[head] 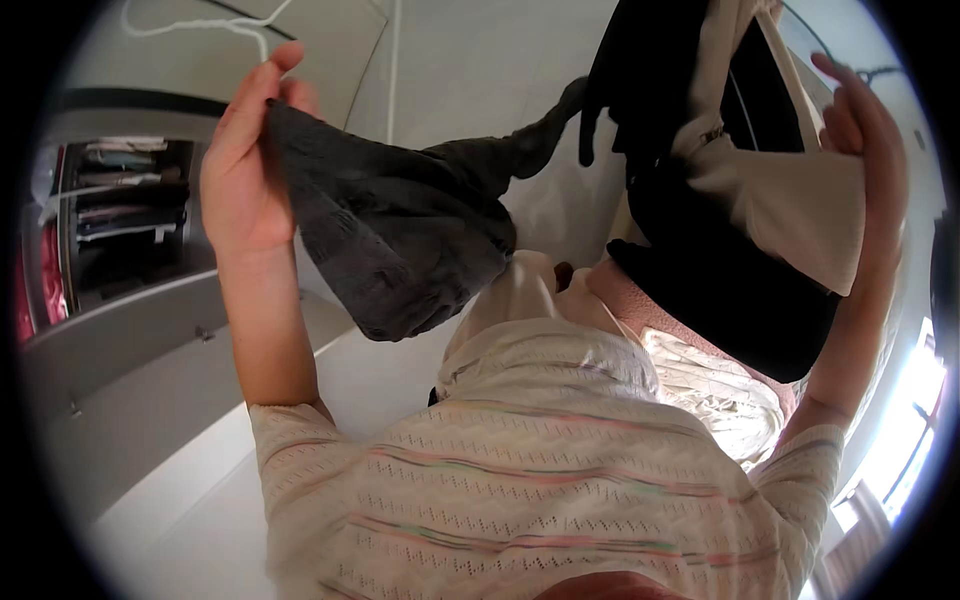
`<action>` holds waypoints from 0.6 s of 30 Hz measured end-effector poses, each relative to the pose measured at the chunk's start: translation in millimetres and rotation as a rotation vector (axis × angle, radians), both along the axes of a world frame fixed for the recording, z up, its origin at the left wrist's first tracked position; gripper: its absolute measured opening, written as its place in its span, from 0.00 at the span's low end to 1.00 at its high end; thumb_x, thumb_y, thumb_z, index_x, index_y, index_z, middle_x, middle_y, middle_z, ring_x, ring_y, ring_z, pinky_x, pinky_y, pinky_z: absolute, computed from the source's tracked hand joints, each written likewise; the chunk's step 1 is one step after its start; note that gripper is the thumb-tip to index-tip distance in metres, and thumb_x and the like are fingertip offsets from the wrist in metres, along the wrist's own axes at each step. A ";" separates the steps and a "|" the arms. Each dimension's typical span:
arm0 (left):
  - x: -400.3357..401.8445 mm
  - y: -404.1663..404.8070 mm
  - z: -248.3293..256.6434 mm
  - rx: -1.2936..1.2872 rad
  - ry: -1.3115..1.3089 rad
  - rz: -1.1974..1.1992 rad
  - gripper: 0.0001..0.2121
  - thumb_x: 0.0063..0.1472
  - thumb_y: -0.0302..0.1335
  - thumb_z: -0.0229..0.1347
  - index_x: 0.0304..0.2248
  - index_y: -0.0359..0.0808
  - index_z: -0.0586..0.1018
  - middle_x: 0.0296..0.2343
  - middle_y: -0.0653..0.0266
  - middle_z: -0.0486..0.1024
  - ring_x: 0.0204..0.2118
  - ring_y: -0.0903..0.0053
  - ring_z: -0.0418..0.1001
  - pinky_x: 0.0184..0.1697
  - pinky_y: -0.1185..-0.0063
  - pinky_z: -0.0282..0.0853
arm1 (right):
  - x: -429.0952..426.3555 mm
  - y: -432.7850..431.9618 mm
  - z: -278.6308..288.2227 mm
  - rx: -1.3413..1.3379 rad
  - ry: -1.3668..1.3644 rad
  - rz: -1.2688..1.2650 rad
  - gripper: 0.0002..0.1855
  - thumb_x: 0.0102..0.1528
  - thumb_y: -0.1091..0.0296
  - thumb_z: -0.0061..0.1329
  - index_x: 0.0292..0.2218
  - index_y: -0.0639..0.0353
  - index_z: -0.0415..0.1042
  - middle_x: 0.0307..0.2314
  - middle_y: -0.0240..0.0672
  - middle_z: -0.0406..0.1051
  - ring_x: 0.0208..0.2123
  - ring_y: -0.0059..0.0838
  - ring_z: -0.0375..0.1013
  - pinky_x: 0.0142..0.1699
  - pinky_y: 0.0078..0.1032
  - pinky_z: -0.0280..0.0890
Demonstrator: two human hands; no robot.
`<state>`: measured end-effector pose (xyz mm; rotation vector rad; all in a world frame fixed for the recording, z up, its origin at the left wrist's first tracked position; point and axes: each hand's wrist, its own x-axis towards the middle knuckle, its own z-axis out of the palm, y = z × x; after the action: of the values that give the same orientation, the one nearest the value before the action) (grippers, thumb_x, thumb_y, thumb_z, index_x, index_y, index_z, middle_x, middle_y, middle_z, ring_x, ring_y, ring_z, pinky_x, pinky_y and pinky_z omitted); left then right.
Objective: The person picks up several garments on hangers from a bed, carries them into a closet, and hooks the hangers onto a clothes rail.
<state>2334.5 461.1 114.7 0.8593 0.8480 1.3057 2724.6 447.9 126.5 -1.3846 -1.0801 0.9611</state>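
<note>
My left hand (251, 161) is raised at the left, its fingers closed around the edge of a dark grey garment (397, 217). A long narrow part of this cloth stretches right toward the black clothes. The bent white hanger (225, 26) appears just above my left fingertips; whether they touch it is hidden. At the upper right, my right hand (862, 131) has curled fingers with one extended. It holds a beige garment (787, 202) and black garments (727, 277), which hang down along my forearm. A thin dark hanger hook (874, 75) shows beside the fingers.
On the left is an open wardrobe (127, 202) with stacked clothes, above a grey panel (135, 367) with small metal fittings. Pink cloth (652, 304) and a whitish patterned cloth (705, 375) lie at the right near my body. A bright window (911, 427) is at the far right.
</note>
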 end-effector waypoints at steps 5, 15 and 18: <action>-37.0 -8.6 -9.5 -0.083 0.245 0.010 0.13 0.56 0.29 0.44 0.37 0.28 0.68 0.17 0.67 0.64 0.22 0.87 0.60 0.23 0.90 0.54 | 34.5 16.3 -31.6 -0.212 -0.077 -0.075 0.17 0.55 0.64 0.35 0.42 0.68 0.63 0.10 0.18 0.42 0.12 0.08 0.42 0.17 0.10 0.39; -92.4 -3.7 -32.7 -0.118 0.396 0.009 0.11 0.57 0.27 0.43 0.36 0.29 0.70 0.17 0.68 0.64 0.20 0.87 0.59 0.22 0.91 0.54 | 123.2 -55.0 -25.2 -0.204 -0.492 -0.339 0.18 0.55 0.63 0.36 0.44 0.64 0.63 0.12 0.19 0.43 0.13 0.11 0.43 0.19 0.12 0.40; -89.5 -8.6 -29.2 -0.094 0.440 -0.010 0.11 0.57 0.27 0.44 0.36 0.28 0.70 0.18 0.68 0.64 0.21 0.87 0.60 0.23 0.91 0.55 | 190.9 -90.0 -56.4 -0.250 -0.472 -0.440 0.16 0.54 0.65 0.36 0.44 0.59 0.64 0.13 0.19 0.44 0.15 0.11 0.44 0.21 0.11 0.42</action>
<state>2245.0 452.5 85.5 1.0929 1.2365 1.0724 2915.5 357.9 70.1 -2.0203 -0.9460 0.4630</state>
